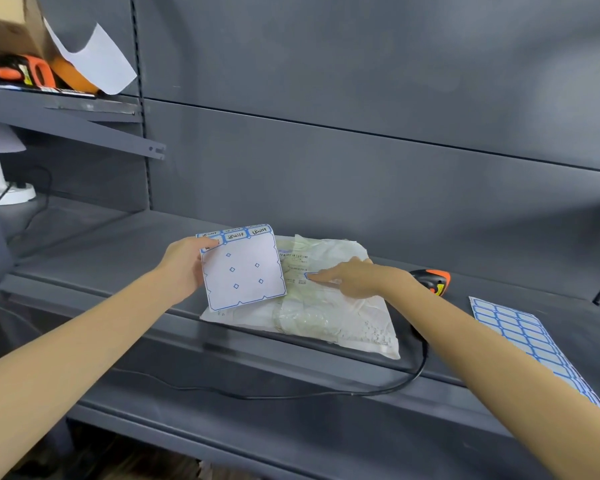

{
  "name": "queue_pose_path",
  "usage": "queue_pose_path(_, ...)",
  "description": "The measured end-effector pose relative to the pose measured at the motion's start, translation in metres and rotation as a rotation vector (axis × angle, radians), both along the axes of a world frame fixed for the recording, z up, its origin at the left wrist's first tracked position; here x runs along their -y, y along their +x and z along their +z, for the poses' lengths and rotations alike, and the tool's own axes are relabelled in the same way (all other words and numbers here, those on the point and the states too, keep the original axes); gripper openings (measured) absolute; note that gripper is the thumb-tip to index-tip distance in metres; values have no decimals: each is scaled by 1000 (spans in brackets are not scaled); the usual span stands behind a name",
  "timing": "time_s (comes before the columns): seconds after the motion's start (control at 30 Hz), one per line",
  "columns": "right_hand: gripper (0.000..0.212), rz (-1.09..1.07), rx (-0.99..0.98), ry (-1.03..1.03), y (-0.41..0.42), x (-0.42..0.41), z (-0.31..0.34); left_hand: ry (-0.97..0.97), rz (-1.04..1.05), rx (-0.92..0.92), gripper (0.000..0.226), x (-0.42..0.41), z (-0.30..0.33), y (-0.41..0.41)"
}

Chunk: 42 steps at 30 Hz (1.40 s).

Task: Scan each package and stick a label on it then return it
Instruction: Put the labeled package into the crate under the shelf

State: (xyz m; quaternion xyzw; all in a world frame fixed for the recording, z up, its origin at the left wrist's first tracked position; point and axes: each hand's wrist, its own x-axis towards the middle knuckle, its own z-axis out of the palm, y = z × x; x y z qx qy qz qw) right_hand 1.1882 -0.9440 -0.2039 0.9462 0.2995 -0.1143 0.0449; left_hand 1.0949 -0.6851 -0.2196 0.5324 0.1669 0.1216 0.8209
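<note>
Two hands work: left hand (184, 265) grips the label sheet (243, 271), right hand (347, 277) presses straight fingers on the package (326, 313).

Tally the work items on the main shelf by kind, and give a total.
Packages: 1, the white bag under the right hand
Label sheets: 2, one gripped by the left hand, one lying at the right
Scanners: 1, orange and black
Total: 4

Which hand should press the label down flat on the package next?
Right hand: its fingertips already rest on the label on the package. The left hand holds the label sheet.
</note>
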Motion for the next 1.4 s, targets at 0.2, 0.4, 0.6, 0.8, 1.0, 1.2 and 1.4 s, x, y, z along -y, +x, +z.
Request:
queue_pose_path(0.2,33,-158,-218,897,-10,9,19,-9,-55,41,36,16,14,-1)
queue_pose_path(0.4,44,-315,-491,1302,-12,17,47,3,-182,106,26,75,41,12)
queue_pose_path(0.6,18,-345,-368,1530,-11,88,58,294,-316,71,8,117,43,30)
queue_pose_path(0.8,17,-667,-365,1448,-10,243,41,918,-52,-356,70,78,14,43)
queue_pose_path(1.0,4,-1051,5,973,-14,322,-13,1109,-162,-536,85,66,3,44)
queue_pose_path(1.2,49,-1165,286,384,-14,306,-34,944,-163,-511,82,58,-5,40)
queue_pose_path(1.4,54,-1014,405,502,-7,260,-29,848,-250,-538,88,46,2,39)
